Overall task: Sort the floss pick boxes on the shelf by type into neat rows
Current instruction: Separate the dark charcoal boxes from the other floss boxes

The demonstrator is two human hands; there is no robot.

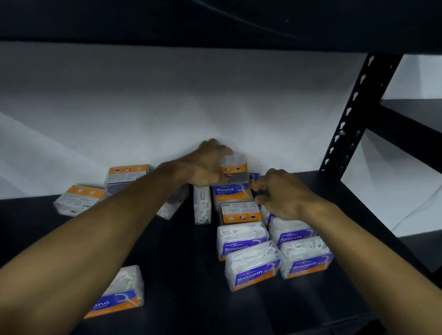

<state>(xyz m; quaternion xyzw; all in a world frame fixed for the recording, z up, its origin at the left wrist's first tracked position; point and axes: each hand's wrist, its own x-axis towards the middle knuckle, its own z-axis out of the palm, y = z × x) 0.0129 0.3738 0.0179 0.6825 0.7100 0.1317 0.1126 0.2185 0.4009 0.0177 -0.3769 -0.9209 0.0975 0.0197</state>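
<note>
Clear floss pick boxes with blue and orange labels lie on a black shelf [186, 275]. My left hand [204, 168] grips one box [235, 167] at the back, orange back label facing me, lifted above a "Round" box [232, 192]. My right hand [281, 193] hovers just right of it with fingers curled, touching the boxes there; what it holds is hidden. Several "Smooth" boxes [253, 267] stand in rows at the right front. Another "Round" box [118, 294] lies alone near the front, partly behind my left arm.
Two boxes [80, 199] lie back-side up at the left rear, and one box [202, 207] stands on edge in the middle. A white wall [167, 98] backs the shelf. A black perforated upright [353, 114] rises at the right. The upper shelf hangs close overhead.
</note>
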